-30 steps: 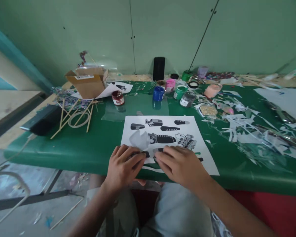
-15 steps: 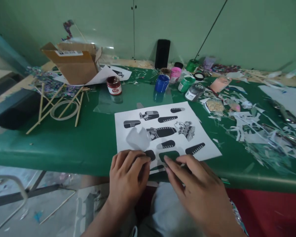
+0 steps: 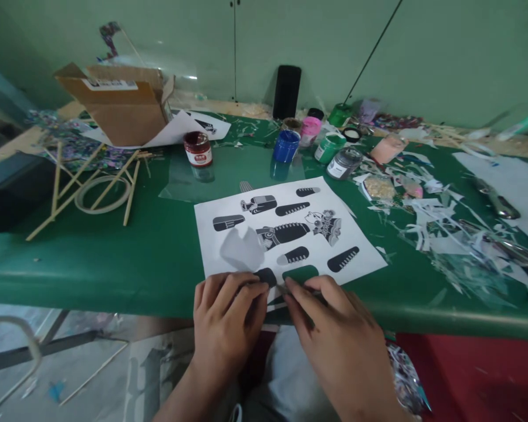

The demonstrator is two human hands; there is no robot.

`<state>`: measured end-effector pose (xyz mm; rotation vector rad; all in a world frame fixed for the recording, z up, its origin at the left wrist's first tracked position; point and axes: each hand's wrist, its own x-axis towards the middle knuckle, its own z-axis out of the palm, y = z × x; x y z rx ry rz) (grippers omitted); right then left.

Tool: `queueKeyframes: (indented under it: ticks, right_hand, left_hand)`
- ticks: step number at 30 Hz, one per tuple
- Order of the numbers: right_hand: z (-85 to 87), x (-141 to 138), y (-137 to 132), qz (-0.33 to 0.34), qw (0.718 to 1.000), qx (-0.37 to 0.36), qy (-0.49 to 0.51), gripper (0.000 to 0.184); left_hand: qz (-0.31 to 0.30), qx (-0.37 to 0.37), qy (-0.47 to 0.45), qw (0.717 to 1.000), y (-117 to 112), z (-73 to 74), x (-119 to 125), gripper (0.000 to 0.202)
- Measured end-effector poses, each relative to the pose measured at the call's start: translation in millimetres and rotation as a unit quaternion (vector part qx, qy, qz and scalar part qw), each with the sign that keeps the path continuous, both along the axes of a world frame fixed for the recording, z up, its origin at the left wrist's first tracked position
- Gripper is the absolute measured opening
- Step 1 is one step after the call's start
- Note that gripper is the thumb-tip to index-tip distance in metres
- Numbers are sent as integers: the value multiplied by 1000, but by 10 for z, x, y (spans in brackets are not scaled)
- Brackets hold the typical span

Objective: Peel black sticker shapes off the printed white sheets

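Observation:
A white sheet of paper (image 3: 202, 220), printed with black puppet-like parts, lies at the table's near edge. A hole cut in it shows green tabletop, and a curled grey-white scrap (image 3: 242, 247) rests on its left part. My left hand (image 3: 231, 313) is closed at the sheet's near edge, fingers curled and thumb against the index finger beside a black printed shape (image 3: 266, 276). Right of it, my right hand (image 3: 337, 331) pinches the sheet's near edge just below the hole, thumb and index fingertip together. The fingers hide exactly what lies between them.
Paint jars, among them dark red (image 3: 198, 149) and blue (image 3: 286, 146), stand behind the sheet. At left are a cardboard box (image 3: 118, 114), wooden sticks and a tape roll (image 3: 102, 194). Paper and plastic scraps (image 3: 449, 228) litter the right. A phone (image 3: 287, 92) leans at the back.
The view has shifted slightly, so the table things sit further left. My right hand's fingertips have come a little closer to my left hand; both stay at the sheet's near edge.

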<state>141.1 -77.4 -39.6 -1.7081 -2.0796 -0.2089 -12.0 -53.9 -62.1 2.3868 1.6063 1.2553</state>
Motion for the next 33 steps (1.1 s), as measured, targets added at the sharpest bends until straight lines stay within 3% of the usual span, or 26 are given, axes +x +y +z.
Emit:
queueKeyframes:
  ticks: [12, 17, 23, 29, 33]
  right_hand:
    - [-28, -14, -17, -34, 999, -22, 33, 30]
    - [-28, 45, 8, 15, 998, -17, 55, 29]
    - [49, 247, 74, 75, 989, -65, 114, 26]
    - [296, 394, 244, 86, 984, -100, 124, 24]
    - [256, 324, 436, 80, 989, -97, 73, 21]
  left_hand:
    - [-21, 5, -6, 1000, 5, 12, -38, 7]
    - [-48, 2, -13, 999, -25, 2, -114, 15]
    - [-95, 19, 6, 995, -11, -13, -263, 21]
    - [-106, -28, 77, 991, 123, 164, -340, 18]
    - [-76, -33, 146, 986, 177, 250, -280, 20]
